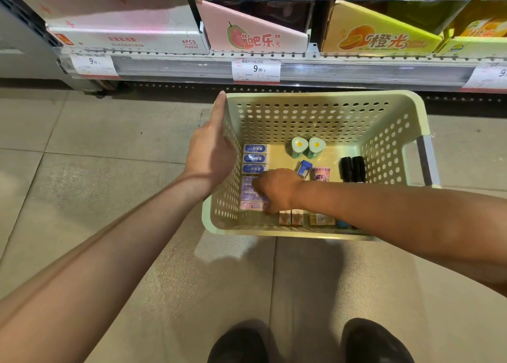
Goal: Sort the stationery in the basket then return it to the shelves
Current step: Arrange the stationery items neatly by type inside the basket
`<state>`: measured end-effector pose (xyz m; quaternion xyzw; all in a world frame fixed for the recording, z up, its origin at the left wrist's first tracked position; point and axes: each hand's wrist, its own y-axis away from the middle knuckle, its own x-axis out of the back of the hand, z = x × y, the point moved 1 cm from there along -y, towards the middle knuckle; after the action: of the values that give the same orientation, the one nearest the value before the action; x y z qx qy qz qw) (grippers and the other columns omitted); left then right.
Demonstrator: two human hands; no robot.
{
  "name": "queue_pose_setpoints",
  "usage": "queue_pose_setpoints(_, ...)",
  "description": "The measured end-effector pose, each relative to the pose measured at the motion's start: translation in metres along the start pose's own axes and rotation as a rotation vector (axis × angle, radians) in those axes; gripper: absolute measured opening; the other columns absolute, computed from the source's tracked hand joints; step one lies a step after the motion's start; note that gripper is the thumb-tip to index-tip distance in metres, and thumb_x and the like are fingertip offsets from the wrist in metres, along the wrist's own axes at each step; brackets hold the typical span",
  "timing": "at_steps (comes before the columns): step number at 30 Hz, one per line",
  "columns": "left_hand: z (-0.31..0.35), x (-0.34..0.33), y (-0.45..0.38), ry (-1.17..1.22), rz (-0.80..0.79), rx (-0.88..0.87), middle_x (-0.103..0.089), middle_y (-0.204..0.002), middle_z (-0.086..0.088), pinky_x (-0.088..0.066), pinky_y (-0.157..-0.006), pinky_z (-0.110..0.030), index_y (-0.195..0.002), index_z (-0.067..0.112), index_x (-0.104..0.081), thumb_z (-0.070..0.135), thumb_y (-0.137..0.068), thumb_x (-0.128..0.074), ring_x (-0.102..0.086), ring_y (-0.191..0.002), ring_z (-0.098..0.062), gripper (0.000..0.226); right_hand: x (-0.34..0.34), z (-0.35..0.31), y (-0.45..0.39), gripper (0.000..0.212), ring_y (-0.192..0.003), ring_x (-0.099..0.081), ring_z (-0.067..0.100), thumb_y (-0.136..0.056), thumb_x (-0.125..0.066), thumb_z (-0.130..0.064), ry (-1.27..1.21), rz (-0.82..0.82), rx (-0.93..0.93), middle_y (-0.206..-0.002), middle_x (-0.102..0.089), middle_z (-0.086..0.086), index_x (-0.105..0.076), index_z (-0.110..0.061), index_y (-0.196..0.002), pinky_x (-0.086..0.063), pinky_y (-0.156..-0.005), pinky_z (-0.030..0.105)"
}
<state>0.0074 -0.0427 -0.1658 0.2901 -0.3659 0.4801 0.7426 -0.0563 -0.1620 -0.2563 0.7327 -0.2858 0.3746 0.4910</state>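
Note:
A pale green perforated basket (pixel 395 140) stands on the floor in front of the shelf. My left hand (pixel 212 149) lies flat against the outside of its left wall, fingers straight. My right hand (pixel 275 188) reaches inside and its fingers rest on a stack of purple eraser packs (pixel 251 195); whether they pinch one is hidden. Beyond them lie three blue eraser boxes (pixel 254 158). Two egg-topped sharpeners (pixel 307 146), a blue sharpener (pixel 304 168), a pink cup-shaped item (pixel 320 174) and two black items (pixel 352 169) sit further right.
The shelf (pixel 192 68) behind the basket holds display boxes: a white-pink one (pixel 123 28), a pink guava one (pixel 252 33) and an orange one (pixel 378 36). Price tags hang on its rail. Small boxes (pixel 297 217) line the basket's near wall. My shoes (pixel 373 340) stand on the tiled floor.

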Motion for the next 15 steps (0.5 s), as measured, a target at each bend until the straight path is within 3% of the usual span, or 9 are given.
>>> queue_pose_setpoints(4,-0.001,0.000,-0.001,0.005,0.003,0.004,-0.042,-0.061,0.009,-0.033,-0.048,-0.004,-0.150,0.020,-0.008,-0.008,-0.085,-0.041,-0.040,-0.053,-0.003,0.078,0.003,0.004,0.002,0.043,-0.099,-0.060,0.027,-0.077,-0.070,-0.031,-0.009,-0.001,-0.011,-0.112,-0.060,0.008,-0.054,-0.012,-0.113,-0.045,-0.067,0.030)
queue_pose_setpoints(7,0.000,0.000,0.000,0.000,0.000,-0.003,-0.041,-0.060,0.009,-0.033,-0.051,-0.009,-0.150,0.019,-0.009,-0.008,-0.085,-0.041,-0.039,-0.053,-0.003,0.078,0.008,0.010,0.004,0.045,-0.094,-0.060,0.024,-0.076,-0.069,-0.041,-0.044,0.020,-0.046,-0.105,-0.062,0.006,-0.055,-0.013,-0.108,-0.040,-0.061,0.027)
queue_pose_setpoints(12,-0.001,0.001,-0.001,-0.011,0.016,-0.028,-0.041,-0.060,0.013,-0.034,-0.047,-0.006,-0.150,0.017,-0.009,-0.007,-0.085,-0.042,-0.039,-0.052,-0.002,0.076,0.011,0.021,0.014,0.054,-0.080,-0.053,0.020,-0.073,-0.071,-0.047,-0.072,0.032,-0.145,-0.103,-0.062,0.006,-0.054,-0.010,-0.108,-0.041,-0.059,0.027)
queue_pose_setpoints(15,-0.001,-0.001,0.000,-0.017,0.018,-0.015,-0.043,-0.060,0.010,-0.030,-0.048,-0.016,-0.150,0.018,-0.010,-0.007,-0.084,-0.042,-0.040,-0.052,-0.004,0.077,0.005,0.020,0.018,0.060,-0.091,-0.059,0.023,-0.070,-0.075,-0.042,-0.121,-0.012,-0.172,-0.108,-0.062,0.007,-0.050,-0.011,-0.114,-0.041,-0.062,0.027)
